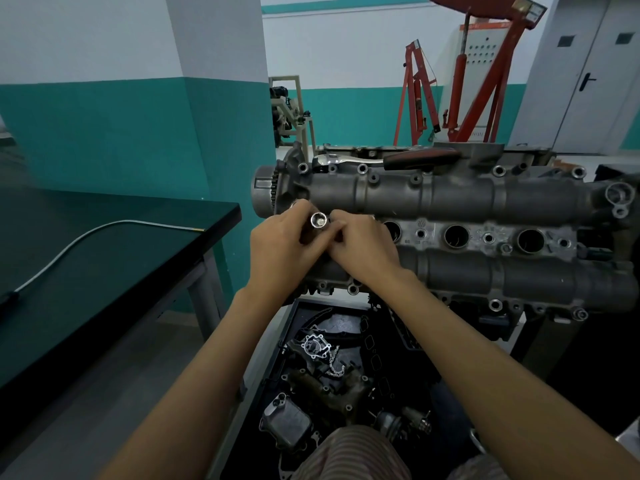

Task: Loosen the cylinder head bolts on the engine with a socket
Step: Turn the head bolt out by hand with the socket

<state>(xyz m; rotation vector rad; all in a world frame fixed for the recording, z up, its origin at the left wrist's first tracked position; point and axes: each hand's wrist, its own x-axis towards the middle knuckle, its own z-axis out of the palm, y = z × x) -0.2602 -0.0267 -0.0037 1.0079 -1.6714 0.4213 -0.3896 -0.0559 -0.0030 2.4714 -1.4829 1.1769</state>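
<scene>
A grey engine cylinder head lies across the middle of the view, with three round plug wells along its centre. At its left end, both hands meet around a shiny chrome socket whose open end faces me. My left hand curls round the socket's body. My right hand pinches it from the right side. A chrome ratchet with a dark red-and-black handle rests on the far top edge of the head, apart from both hands. What lies under the hands is hidden.
A dark green workbench with a metal-sheathed cable stands to the left. Below the engine, a black tray holds several loose engine parts and a chain. A red engine hoist stands at the back, beside a grey door.
</scene>
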